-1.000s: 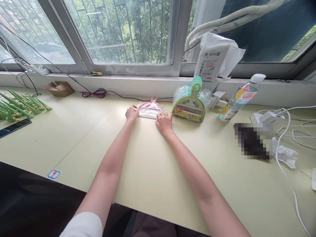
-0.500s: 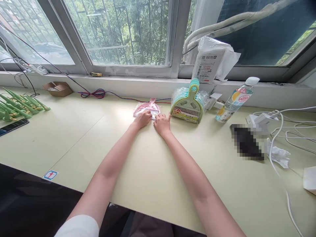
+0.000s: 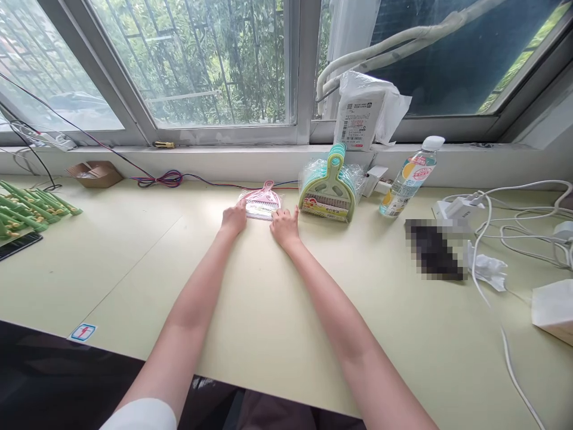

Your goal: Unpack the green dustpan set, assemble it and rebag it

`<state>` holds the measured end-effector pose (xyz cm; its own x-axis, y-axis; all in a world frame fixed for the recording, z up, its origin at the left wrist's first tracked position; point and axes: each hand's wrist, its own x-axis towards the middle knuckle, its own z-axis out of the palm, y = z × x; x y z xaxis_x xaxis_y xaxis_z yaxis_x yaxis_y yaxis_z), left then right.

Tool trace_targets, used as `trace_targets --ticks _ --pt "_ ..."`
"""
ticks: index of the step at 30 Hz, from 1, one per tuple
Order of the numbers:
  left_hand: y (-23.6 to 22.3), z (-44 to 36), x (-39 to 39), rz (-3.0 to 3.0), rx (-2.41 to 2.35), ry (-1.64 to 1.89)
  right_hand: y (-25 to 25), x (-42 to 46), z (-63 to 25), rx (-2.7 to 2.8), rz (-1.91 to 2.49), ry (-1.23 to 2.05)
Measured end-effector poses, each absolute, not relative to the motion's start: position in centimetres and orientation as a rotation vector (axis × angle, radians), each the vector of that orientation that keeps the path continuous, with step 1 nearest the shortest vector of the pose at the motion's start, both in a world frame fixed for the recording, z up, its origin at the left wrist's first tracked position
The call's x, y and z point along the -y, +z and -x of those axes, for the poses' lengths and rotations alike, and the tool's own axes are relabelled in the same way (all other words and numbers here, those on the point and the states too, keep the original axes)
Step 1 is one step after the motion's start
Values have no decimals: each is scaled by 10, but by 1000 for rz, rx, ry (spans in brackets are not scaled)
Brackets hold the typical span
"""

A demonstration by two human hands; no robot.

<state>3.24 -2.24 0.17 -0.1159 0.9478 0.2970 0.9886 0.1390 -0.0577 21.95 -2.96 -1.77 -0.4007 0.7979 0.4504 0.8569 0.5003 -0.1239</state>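
Observation:
A pink dustpan with a brush in clear wrapping (image 3: 264,200) lies flat on the table, its handle toward the window. My left hand (image 3: 234,218) is curled at its left front corner, the fingertips touching the edge. At the right front corner, my right hand (image 3: 285,227) has bent fingers on the wrapped edge, with one finger sticking out to the right. Just beyond that hand stands a stack of wrapped green and teal dustpans (image 3: 330,192), the front one holding a brush and a printed label.
A drink bottle (image 3: 409,179) stands right of the stack. Farther right are white cables and a charger (image 3: 459,208), a blurred dark object (image 3: 434,248) and crumpled tissue (image 3: 490,270). Leftward are a small cardboard box (image 3: 96,174), bundled wire (image 3: 165,178) and green stalk-like items (image 3: 38,206).
My left hand has moved left, off the dustpan's front middle to its left corner, uncovering more of the brush. My right hand stays at the right corner. The view has shifted slightly.

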Motion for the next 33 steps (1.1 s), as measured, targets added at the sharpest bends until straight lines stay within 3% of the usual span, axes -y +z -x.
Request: trace_targets --ticks 11,20,27,33 --pt "-1 -30 22 1862 2173 -263 -18 29 -219 2315 1369 -152" --pt "1 -61 28 2341 1676 -370 -18 27 -219 2264 1386 -118" --pt "2 -74 26 2324 1793 -392 -11 32 -224 2206 1372 -43" --pt "1 -75 23 2313 1856 -518 22 75 -242 2200 1048 -176"
